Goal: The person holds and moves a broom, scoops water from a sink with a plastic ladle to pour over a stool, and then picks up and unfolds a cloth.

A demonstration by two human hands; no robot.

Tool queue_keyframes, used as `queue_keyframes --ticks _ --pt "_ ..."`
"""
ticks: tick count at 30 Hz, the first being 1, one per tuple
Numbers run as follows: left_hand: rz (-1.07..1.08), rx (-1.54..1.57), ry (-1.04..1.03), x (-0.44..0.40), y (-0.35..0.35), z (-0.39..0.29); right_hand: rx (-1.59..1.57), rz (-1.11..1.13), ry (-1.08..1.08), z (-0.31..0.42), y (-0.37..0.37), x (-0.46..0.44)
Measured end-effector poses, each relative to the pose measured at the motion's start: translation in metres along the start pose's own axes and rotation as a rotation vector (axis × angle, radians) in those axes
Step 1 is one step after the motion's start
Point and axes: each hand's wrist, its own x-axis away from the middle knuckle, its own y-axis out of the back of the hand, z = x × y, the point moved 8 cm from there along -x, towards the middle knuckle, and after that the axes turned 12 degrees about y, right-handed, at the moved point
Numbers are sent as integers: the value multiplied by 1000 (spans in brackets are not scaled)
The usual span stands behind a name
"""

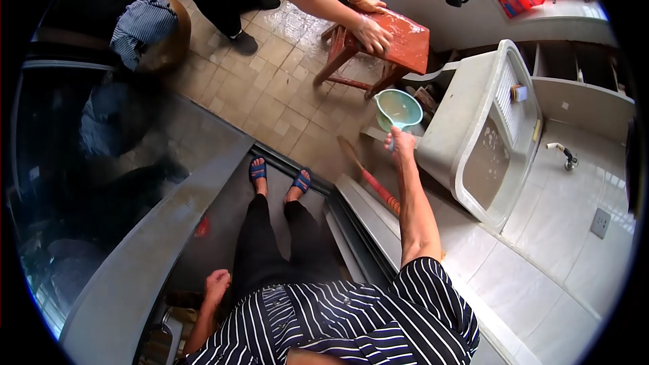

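My right hand [400, 140] reaches forward with its fingers wrapped round the handle of a pale teal water dipper [408, 103]. Some cloudy liquid seems to lie in the dipper's bowl, which is beside a leg of a wet red wooden stool [405, 40]. Two hands of another person [372, 27] rest on the stool's seat. Down at my side hangs my left hand [218, 285], its fingers curled in a loose fist, and no object shows in it.
A stone wash sink [466, 128] with a ribbed board and a brush [519, 93] stands at the right. A red-wrapped handle [380, 189] leans near it. A door track [297, 167] crosses by my feet. Striped cloth [145, 23] covers a round wooden thing. Tiled floor [270, 94] shines wet.
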Motion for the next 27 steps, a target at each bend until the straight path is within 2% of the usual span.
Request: queue_keyframes --ticks 5,9,13,15,21,27 --pt "1 5 3 0 0 3 75 31 -108 -45 -26 1" --pt "-18 7 23 4 4 3 108 80 -59 -40 -71 -11" --pt "-9 28 7 0 10 18 -88 139 -8 -36 -110 -30" --pt "-19 21 19 1 10 22 -67 153 19 -32 -118 -29" --pt "-21 -26 23 -3 8 30 -151 115 -60 -47 -98 -1" --pt "-25 -52 -7 -8 6 30 -73 39 -116 -87 -55 23"
